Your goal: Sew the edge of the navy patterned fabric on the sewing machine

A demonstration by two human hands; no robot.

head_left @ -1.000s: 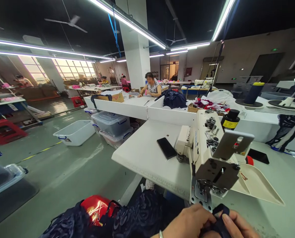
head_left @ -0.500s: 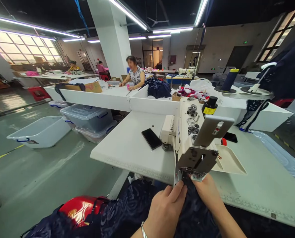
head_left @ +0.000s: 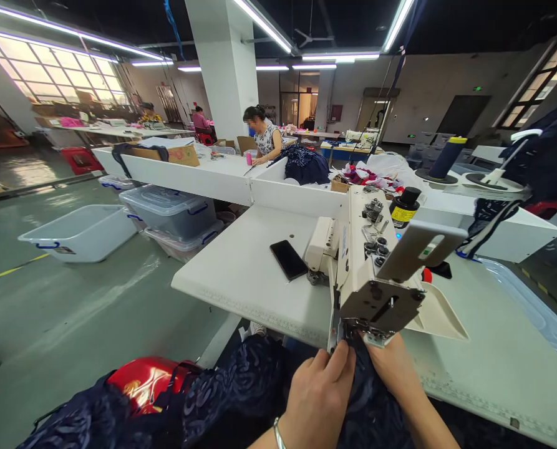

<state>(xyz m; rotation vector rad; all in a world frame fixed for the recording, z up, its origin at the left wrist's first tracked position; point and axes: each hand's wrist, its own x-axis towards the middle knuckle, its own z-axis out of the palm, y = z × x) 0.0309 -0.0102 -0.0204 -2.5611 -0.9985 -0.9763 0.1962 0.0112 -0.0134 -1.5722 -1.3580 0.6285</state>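
Observation:
Dark navy patterned fabric [head_left: 241, 393] lies across my lap and runs up under the head of a cream sewing machine [head_left: 372, 274]. My left hand [head_left: 318, 396] pinches the fabric just left of the needle area, fingers together on the cloth. On the other side, my right hand [head_left: 393, 368] presses the same fabric down directly below the machine head. The needle and presser foot are mostly hidden behind the machine's faceplate and my fingers.
A black phone [head_left: 288, 259] lies on the white table [head_left: 254, 274] left of the machine. A red object [head_left: 142, 381] sits by my lap. Clear plastic bins [head_left: 79, 232] stand on the floor at left. A person [head_left: 263, 135] works at a far table.
Both hands rose from the bottom edge with the navy fabric up to the machine's needle area. The view shifted left, then steadied; the hands barely moved in the last half second.

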